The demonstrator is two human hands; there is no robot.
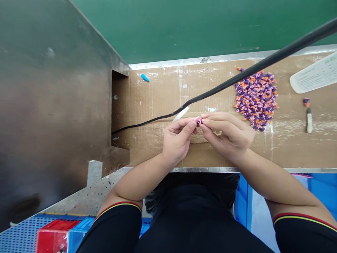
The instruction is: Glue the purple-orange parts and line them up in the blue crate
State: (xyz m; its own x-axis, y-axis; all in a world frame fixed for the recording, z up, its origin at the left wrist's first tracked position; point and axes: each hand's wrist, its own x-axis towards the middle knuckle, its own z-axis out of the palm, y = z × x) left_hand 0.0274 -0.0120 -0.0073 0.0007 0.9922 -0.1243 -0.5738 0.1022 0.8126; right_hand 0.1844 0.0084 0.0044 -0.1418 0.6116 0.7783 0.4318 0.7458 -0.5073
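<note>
Cardboard-covered workbench [158, 95] seen from above, bounded by a green wall [184, 28] across the top of the frame, a dark metal panel [52, 105] at left and a metal edge strip [179, 169] along the bottom. A black cable [231, 82] crosses the cardboard diagonally. A heap of purple-and-orange pieces [255, 100] lies right of centre. The left hand [176, 140] and right hand [226, 135] meet at centre, near the strip, their fingertips [192, 123] clamped together on a small pink piece [198, 121].
</note>
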